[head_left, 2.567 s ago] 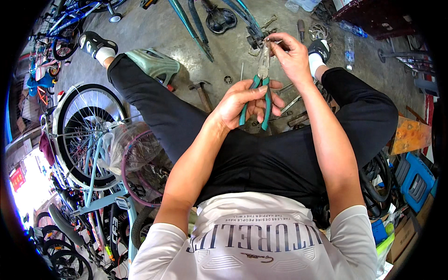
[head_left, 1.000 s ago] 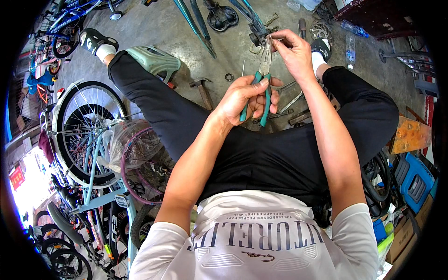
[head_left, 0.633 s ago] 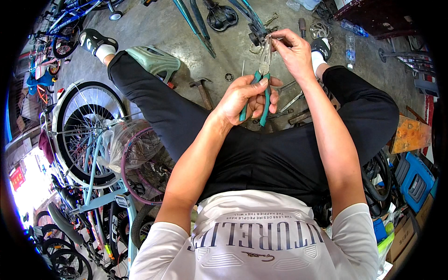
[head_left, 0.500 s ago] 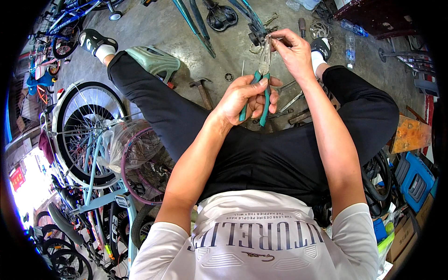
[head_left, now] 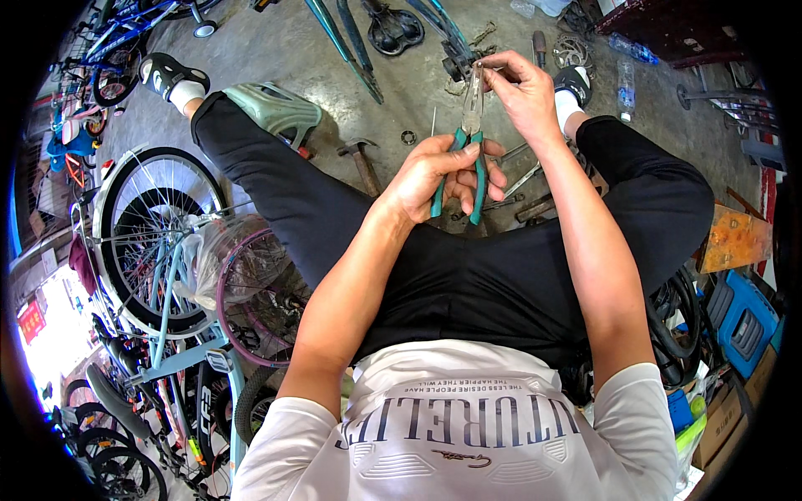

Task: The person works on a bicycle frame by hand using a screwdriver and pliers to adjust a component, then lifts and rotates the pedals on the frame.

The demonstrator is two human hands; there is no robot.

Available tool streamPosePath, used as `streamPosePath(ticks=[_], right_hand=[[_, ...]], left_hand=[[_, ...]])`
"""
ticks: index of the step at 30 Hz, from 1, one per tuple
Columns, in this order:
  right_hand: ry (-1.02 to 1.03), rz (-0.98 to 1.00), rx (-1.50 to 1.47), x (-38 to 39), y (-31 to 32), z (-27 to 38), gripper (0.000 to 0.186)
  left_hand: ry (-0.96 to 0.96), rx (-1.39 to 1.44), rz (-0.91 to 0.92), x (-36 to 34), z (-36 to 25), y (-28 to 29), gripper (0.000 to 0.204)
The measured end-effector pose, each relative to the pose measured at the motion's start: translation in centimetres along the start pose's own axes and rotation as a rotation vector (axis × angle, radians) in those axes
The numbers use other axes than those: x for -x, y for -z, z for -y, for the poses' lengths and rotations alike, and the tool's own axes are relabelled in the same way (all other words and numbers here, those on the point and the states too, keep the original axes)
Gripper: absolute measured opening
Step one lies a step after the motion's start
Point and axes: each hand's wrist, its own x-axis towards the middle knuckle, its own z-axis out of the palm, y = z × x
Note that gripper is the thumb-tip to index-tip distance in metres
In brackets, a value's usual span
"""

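My left hand (head_left: 443, 177) is wrapped round the green handles of long-nose pliers (head_left: 472, 125), which point away from me, their handles a little apart. Close to the plier tips, my right hand (head_left: 522, 93) pinches with thumb and forefinger; whatever it holds there is too small to make out. Just beyond the tips is the dark lower end of a bicycle frame (head_left: 451, 37). On the floor left of my hands lie a hammer (head_left: 362, 167) and a small toothed ring (head_left: 408, 136).
A black saddle (head_left: 395, 32) and a pale green plastic stool (head_left: 271, 113) are ahead. To the left stands a bicycle wheel (head_left: 219, 185) among several bikes. Spanners (head_left: 525, 178) lie between my legs. A blue case (head_left: 742, 317) and a wooden board (head_left: 735, 240) are at right.
The plier handles have spread slightly apart, the right one shifting a little to the right. Both hands stay in nearly the same place.
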Motion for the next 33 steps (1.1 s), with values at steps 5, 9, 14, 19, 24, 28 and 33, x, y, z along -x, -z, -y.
streamPosePath(ticks=[5, 9, 14, 19, 24, 28, 33], right_hand=[[0.007, 0.003, -0.030, -0.01, -0.01, 0.16, 0.012], [-0.024, 0.030, -0.015, 0.08, 0.11, 0.52, 0.013], [-0.008, 0.019, -0.036, -0.02, 0.12, 0.10, 0.012], [-0.024, 0.043, -0.026, 0.00, 0.18, 0.40, 0.012], [-0.020, 0.050, -0.020, 0.00, 0.21, 0.35, 0.012], [-0.008, 0.048, -0.005, -0.03, 0.18, 0.29, 0.013], [-0.014, 0.034, 0.007, 0.01, -0.06, 0.22, 0.014]], left_hand=[[0.002, -0.032, -0.008, 0.06, -0.15, 0.16, 0.044], [-0.002, -0.037, -0.015, 0.16, -0.18, 0.15, 0.044], [-0.011, -0.053, -0.036, 0.22, -0.19, -0.14, 0.044], [-0.023, -0.041, -0.022, 0.10, -0.14, -0.21, 0.044], [-0.022, -0.043, -0.033, 0.02, -0.07, -0.26, 0.044], [-0.021, -0.051, -0.040, 0.02, -0.09, -0.25, 0.043], [-0.008, -0.057, -0.028, 0.09, -0.30, -0.26, 0.046]])
